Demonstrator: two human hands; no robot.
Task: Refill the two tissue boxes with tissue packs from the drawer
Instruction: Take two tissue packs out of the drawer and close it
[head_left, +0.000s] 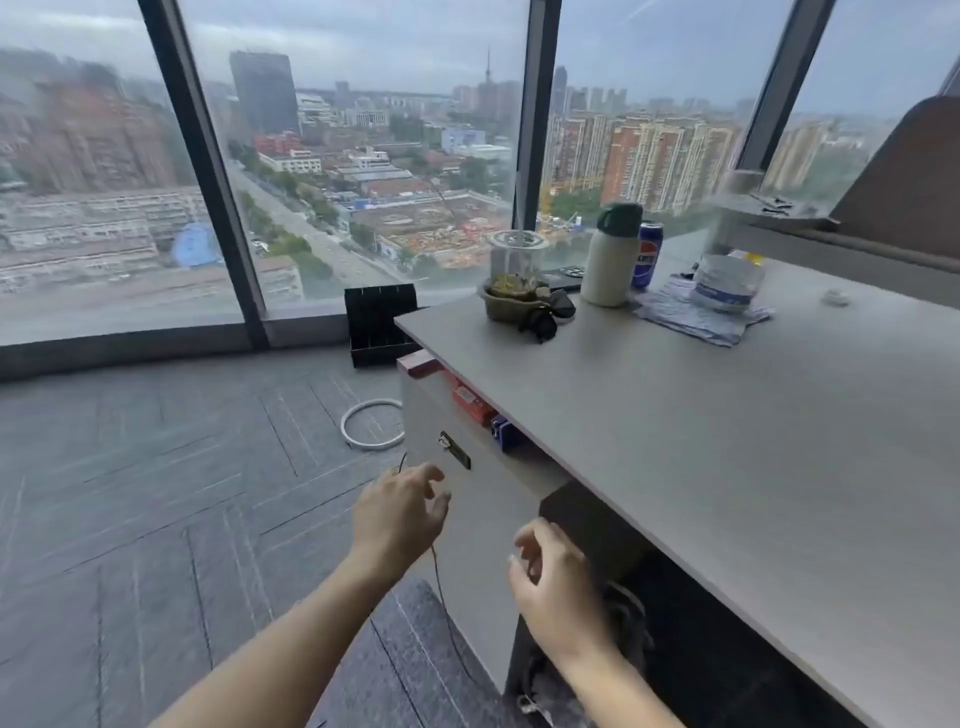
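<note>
A white drawer unit (483, 499) with a metal lock (454, 449) sits under the grey desk (727, 441). Its top drawer stands pulled out a little, showing a red pack (470, 402) and a blue item (506, 434) inside. My left hand (400, 514) hovers in front of the drawer face just below the lock, fingers apart and empty. My right hand (556, 582) floats lower, at the drawer unit's right edge, fingers loosely curled with nothing in them. No tissue box is in view.
On the desk stand a small potted plant (511, 299), a white flask with a green lid (610, 254), a blue soda can (647, 254), a plastic bottle (727, 283) on a cloth. A white ring (371, 423) and a black rack (382, 325) sit on the floor by the window.
</note>
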